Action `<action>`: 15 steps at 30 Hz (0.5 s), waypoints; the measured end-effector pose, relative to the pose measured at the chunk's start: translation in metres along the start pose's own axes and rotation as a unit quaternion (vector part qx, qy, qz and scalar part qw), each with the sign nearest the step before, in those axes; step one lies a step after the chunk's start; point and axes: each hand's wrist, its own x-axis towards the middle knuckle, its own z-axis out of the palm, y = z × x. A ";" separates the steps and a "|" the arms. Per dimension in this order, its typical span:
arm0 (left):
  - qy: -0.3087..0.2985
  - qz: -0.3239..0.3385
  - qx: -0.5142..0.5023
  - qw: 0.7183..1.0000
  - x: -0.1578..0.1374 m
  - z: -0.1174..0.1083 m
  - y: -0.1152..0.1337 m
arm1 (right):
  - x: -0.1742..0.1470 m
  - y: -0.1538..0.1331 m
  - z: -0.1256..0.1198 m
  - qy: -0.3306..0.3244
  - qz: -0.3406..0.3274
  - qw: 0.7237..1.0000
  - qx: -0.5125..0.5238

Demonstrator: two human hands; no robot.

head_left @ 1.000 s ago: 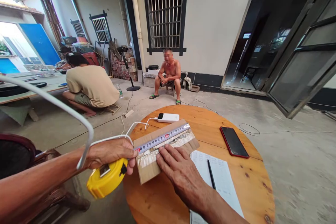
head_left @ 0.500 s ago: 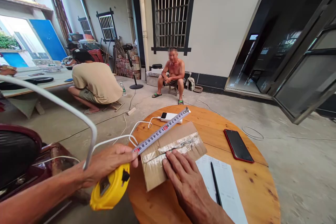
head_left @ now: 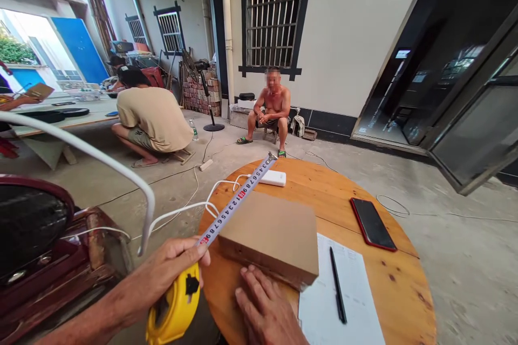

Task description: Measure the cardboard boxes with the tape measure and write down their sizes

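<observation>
A concrete courtyard, with my round wooden table (head_left: 364,280) in front of me. My left hand (head_left: 162,275) has its grip closed around the yellow tape measure (head_left: 172,310), whose blade (head_left: 237,200) runs out along the left edge of the cardboard box (head_left: 271,237). My right hand (head_left: 265,310) lies flat with its fingers open, fingertips against the box's near side. Beside the box are a paper sheet (head_left: 356,302), a pen (head_left: 336,291) and a red phone (head_left: 372,223).

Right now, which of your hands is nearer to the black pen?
Right. The right hand rests at the cardboard box's near edge, beside the pen; the left hand holds the tape measure farther off.
</observation>
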 end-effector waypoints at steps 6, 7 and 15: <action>0.040 -0.048 -0.024 0.998 -0.010 -0.001 -0.010 | 0.004 0.006 -0.043 0.123 0.032 0.991 0.033; 0.039 -0.065 -0.041 0.996 -0.014 0.001 -0.012 | 0.001 0.014 -0.056 0.122 0.055 0.991 0.017; -0.035 -0.166 -0.189 0.967 -0.024 0.031 -0.018 | -0.005 0.070 -0.090 -0.027 0.171 0.984 -0.047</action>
